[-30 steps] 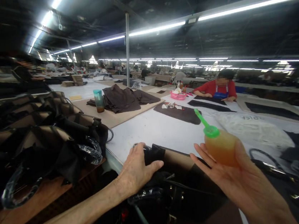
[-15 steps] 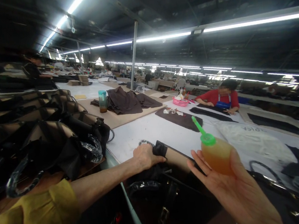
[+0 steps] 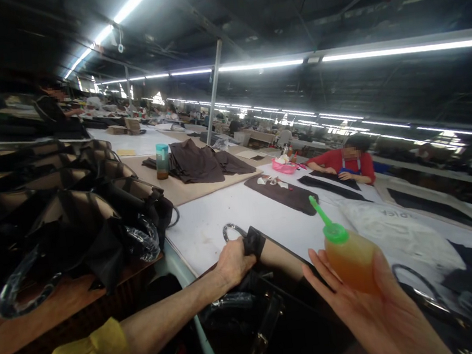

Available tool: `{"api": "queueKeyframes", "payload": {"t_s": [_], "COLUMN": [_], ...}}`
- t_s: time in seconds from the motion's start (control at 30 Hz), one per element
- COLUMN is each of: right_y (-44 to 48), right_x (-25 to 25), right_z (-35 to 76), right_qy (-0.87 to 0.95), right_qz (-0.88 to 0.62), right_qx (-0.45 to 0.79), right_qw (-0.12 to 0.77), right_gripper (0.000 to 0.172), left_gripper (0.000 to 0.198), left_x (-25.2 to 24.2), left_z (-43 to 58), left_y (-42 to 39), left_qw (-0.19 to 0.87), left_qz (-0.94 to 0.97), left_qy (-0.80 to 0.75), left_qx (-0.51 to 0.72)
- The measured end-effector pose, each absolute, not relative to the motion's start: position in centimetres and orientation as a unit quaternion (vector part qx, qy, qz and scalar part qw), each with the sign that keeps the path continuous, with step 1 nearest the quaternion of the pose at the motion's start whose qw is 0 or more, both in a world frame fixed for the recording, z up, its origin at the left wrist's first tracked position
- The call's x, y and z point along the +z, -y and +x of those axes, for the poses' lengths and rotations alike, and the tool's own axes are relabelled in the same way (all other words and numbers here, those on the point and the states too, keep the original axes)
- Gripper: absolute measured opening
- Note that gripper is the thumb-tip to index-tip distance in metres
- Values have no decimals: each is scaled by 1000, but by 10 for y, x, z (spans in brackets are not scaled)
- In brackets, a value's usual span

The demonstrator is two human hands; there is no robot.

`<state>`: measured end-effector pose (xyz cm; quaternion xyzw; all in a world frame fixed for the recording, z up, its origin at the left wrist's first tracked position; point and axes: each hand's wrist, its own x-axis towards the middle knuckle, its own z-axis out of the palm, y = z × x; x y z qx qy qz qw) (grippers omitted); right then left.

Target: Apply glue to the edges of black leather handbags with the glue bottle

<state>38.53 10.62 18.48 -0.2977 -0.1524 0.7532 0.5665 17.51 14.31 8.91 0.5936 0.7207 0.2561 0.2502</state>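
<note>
My left hand (image 3: 234,263) is closed on the upper edge of a black bag (image 3: 304,325), near its dark corner. The bag's beige lining (image 3: 283,259) shows between my hands, and a plastic-wrapped handle (image 3: 232,229) rises just behind my left hand. In my right hand (image 3: 375,314) lies a squeeze bottle (image 3: 352,260) of amber liquid with a green nozzle cap, tilted up to the left. The thumb is on one side of it, and the other fingers stretch out toward the bag's edge. A buckled strap (image 3: 265,332) hangs down the bag's front.
Many black bags (image 3: 73,212) are piled at the left. On the white table (image 3: 206,214) lie brown fabric pieces (image 3: 283,194), a pink basket (image 3: 283,166) and a white plastic bag (image 3: 400,232). A teal-lidded bottle (image 3: 162,161) stands farther back. A co-worker in red (image 3: 343,167) leans over the table.
The view has shifted slightly. My right hand and the squeeze bottle sit a little lower and farther right. The wrapped handle behind my left hand shows more. The co-worker's hands have moved closer together.
</note>
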Motion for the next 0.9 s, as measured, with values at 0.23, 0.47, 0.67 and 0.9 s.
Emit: {"api": "queueKeyframes", "payload": {"t_s": [0.23,0.47,0.67,0.9], "right_y": [-106,-109,-111,-106], "right_x": [184,184,185,186], "right_z": [388,388,384,397], "right_qy": [138,122,124,119], "right_qz": [-305,-320,-323,-326], "right_qx": [750,738,731,733], "right_qw": [571,581,588,585], "right_gripper": [44,54,55,50], "left_gripper": [40,28,18,22], "left_x": [88,84,74,93], "left_z": [174,166,162,157], "left_y": [-149,-148,-150,-155], "left_qw": [270,302,333,369], "left_qz": [588,614,620,624], "left_qy": [-711,-647,-567,-469], "left_qx": [275,337,428,505]}}
